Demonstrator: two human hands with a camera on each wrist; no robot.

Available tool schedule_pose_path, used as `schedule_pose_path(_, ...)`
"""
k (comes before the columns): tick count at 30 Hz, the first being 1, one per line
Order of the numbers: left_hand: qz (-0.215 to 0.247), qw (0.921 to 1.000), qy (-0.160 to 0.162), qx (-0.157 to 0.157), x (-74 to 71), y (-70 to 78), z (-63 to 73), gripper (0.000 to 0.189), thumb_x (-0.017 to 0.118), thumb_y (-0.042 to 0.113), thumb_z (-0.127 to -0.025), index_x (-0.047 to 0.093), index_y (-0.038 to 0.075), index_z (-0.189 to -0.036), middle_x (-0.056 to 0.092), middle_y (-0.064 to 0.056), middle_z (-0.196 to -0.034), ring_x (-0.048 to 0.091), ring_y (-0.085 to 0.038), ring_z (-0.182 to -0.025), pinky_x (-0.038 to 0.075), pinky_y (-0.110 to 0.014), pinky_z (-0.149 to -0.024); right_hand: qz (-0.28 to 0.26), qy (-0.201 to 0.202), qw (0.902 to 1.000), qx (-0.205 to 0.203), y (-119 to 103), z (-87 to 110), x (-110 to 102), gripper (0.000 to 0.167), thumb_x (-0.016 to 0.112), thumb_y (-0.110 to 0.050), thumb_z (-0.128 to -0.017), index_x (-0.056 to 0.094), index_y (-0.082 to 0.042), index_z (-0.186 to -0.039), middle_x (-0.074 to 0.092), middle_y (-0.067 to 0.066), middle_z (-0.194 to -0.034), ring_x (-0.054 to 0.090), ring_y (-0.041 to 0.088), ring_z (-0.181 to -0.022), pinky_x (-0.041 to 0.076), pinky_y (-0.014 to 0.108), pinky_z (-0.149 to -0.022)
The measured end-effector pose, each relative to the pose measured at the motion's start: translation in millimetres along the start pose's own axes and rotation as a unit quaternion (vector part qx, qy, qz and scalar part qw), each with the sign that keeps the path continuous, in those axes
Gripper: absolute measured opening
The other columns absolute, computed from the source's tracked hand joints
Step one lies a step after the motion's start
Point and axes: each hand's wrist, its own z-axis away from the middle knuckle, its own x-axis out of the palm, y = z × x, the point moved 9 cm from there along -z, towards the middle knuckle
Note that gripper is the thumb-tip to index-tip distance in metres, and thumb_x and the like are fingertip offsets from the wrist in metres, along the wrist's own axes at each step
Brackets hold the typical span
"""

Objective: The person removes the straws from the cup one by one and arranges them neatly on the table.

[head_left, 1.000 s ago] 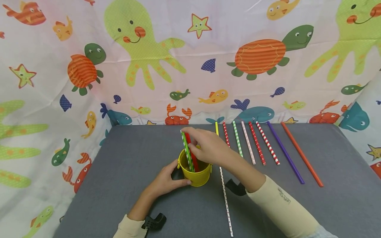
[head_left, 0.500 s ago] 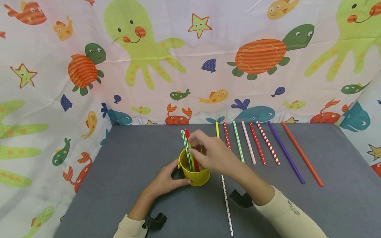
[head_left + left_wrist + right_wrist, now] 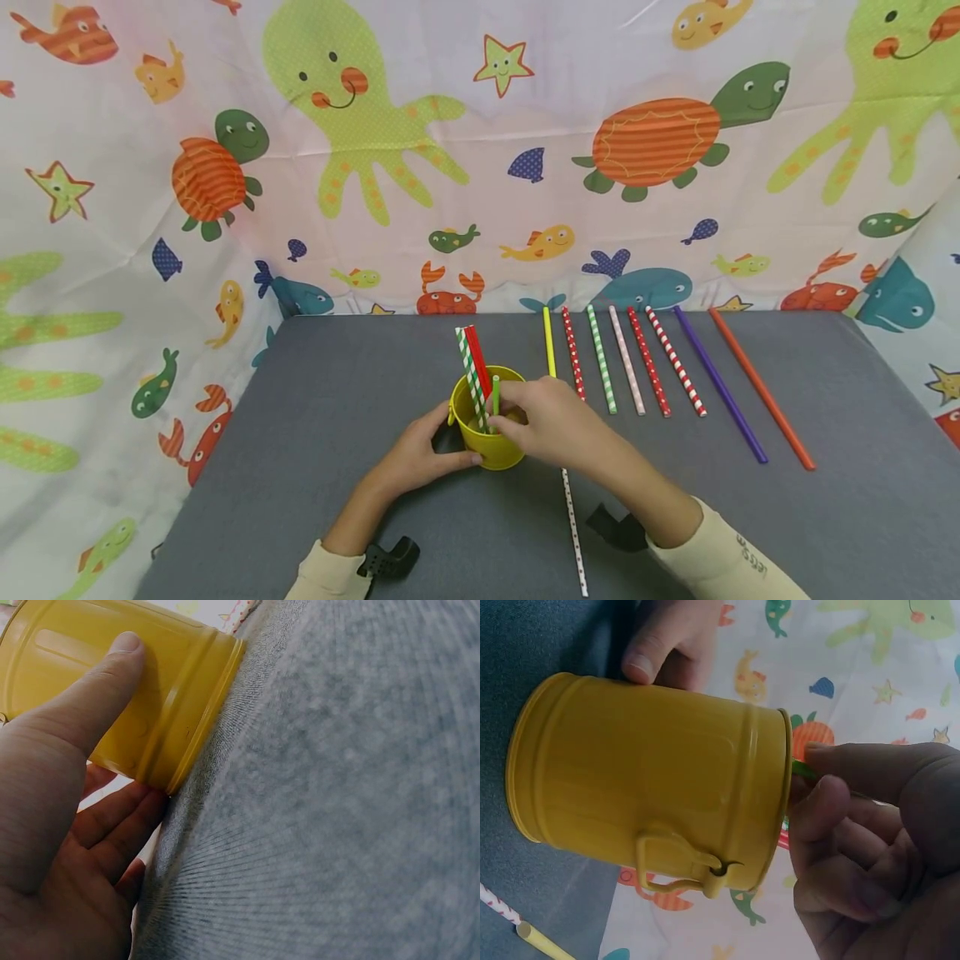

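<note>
A small yellow bucket (image 3: 501, 454) stands on the grey table. My left hand (image 3: 423, 457) holds it from the left side, thumb along the front wall and fingers behind, low near the base in the left wrist view. Over the bucket's mouth, my right hand (image 3: 551, 412) pinches a light green straw (image 3: 496, 390) between thumb and fingers; its lower end is hidden inside. A green-and-white striped straw (image 3: 468, 367) and a red straw (image 3: 476, 354) lean against the left part of the rim, rising well above it.
Right of the bucket lie several straws in a row, including a yellow straw (image 3: 549, 342), a purple straw (image 3: 720, 383) and an orange straw (image 3: 761, 387). A white spotted straw (image 3: 573, 533) lies in front. Behind hangs a sea-animal curtain (image 3: 525, 208).
My right hand has moved down to the bucket's mouth. The light green straw has shifted right, away from the striped and red straws, and stands more upright. My left hand stays on the bucket.
</note>
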Motion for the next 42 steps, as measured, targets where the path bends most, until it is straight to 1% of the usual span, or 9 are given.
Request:
schedule_pose_path(4,0.004,1.0000,0.004,-0.002,0.0,0.1,0.3,0.082,0.087,0.016,-0.081,0.043,0.005,-0.150,0.050,-0.008,-0.148,0.043,-0.024,-0.137,0.032,-0.049,-0.114,0.025,-0.012,0.9996,0.010,3.6,-0.8,6.2,0.007,0.078,-0.012,-0.088,0.072,-0.009,-0.088,0.066,-0.007,-0.073,0.051,0.005,-0.057,0.046,0.023,-0.052)
schedule_pose_path(7,0.000,1.0000,0.002,0.001,3.1,-10.7,-2.1,0.084,0.087,0.018,-0.081,0.042,0.006,-0.151,0.049,-0.007,-0.148,0.042,-0.023,-0.137,0.032,-0.050,-0.114,0.018,-0.006,0.9997,0.017,7.0,-0.2,6.6,0.006,0.076,-0.012,-0.090,0.071,-0.009,-0.091,0.065,-0.006,-0.073,0.051,0.006,-0.057,0.047,0.024,-0.052)
schedule_pose_path(13,-0.001,1.0000,0.003,0.008,9.0,-37.8,-6.7,0.087,0.089,0.024,-0.079,0.041,0.015,-0.152,0.049,-0.001,-0.149,0.042,-0.019,-0.137,0.032,-0.048,-0.114,-0.087,0.045,0.9951,-0.013,7.1,4.6,-11.2,0.010,0.062,-0.008,-0.100,0.058,-0.008,-0.110,0.061,-0.006,-0.076,0.059,0.006,-0.063,0.052,0.027,-0.057)
schedule_pose_path(17,-0.001,1.0000,0.003,0.002,7.7,-39.2,-6.6,0.087,0.089,0.030,-0.079,0.042,0.020,-0.151,0.050,0.004,-0.147,0.042,-0.015,-0.137,0.032,-0.045,-0.114,-0.143,0.091,0.9849,-0.035,2.0,7.4,-32.3,0.016,0.058,-0.003,-0.101,0.051,-0.007,-0.114,0.067,0.001,-0.089,0.068,0.014,-0.077,0.058,0.031,-0.065)
schedule_pose_path(22,0.001,1.0000,0.005,0.001,8.8,-40.8,-6.8,0.089,0.089,0.027,-0.078,0.042,0.016,-0.152,0.048,-0.001,-0.149,0.041,-0.020,-0.138,0.031,-0.049,-0.115,-0.179,0.122,0.9755,-0.038,-2.7,12.4,-54.3,0.025,0.062,0.006,-0.096,0.049,-0.005,-0.115,0.067,0.007,-0.099,0.069,0.023,-0.083,0.060,0.036,-0.072)
schedule_pose_path(29,-0.005,1.0000,0.000,0.002,8.4,-41.7,-6.8,0.089,0.089,0.031,-0.078,0.041,0.019,-0.153,0.047,0.002,-0.150,0.040,-0.017,-0.139,0.031,-0.046,-0.115,-0.141,0.180,0.9728,-0.039,1.1,27.7,-81.0,0.043,0.064,0.005,-0.096,0.046,-0.002,-0.133,0.067,0.004,-0.098,0.066,0.016,-0.082,0.058,0.030,-0.080)
schedule_pose_path(33,-0.011,0.9999,-0.005,0.003,8.8,-42.5,-6.6,0.088,0.087,0.038,-0.079,0.041,0.021,-0.152,0.048,0.004,-0.150,0.041,-0.016,-0.139,0.032,-0.046,-0.115,-0.097,0.193,0.9761,-0.019,13.8,39.3,-84.5,0.038,0.067,0.004,-0.094,0.054,-0.002,-0.129,0.064,0.002,-0.092,0.063,0.014,-0.076,0.057,0.026,-0.074)
schedule_pose_path(36,-0.013,0.9999,-0.004,0.011,9.0,-41.9,-6.4,0.088,0.086,0.041,-0.080,0.040,0.022,-0.153,0.047,0.003,-0.150,0.040,-0.018,-0.139,0.032,-0.048,-0.114,-0.075,0.188,0.9793,-0.002,25.1,47.7,-80.8,0.037,0.070,0.006,-0.091,0.056,-0.001,-0.124,0.063,0.000,-0.091,0.061,0.013,-0.073,0.056,0.027,-0.067)
schedule_pose_path(42,-0.011,0.9998,-0.001,0.018,8.9,-42.5,-6.0,0.089,0.085,0.041,-0.081,0.039,0.022,-0.154,0.046,0.001,-0.152,0.039,-0.021,-0.140,0.031,-0.052,-0.114,-0.070,0.134,0.9863,0.066,51.5,60.6,-60.8,0.053,0.072,0.004,-0.089,0.048,-0.005,-0.135,0.058,-0.001,-0.089,0.059,0.012,-0.068,0.052,0.027,-0.060)
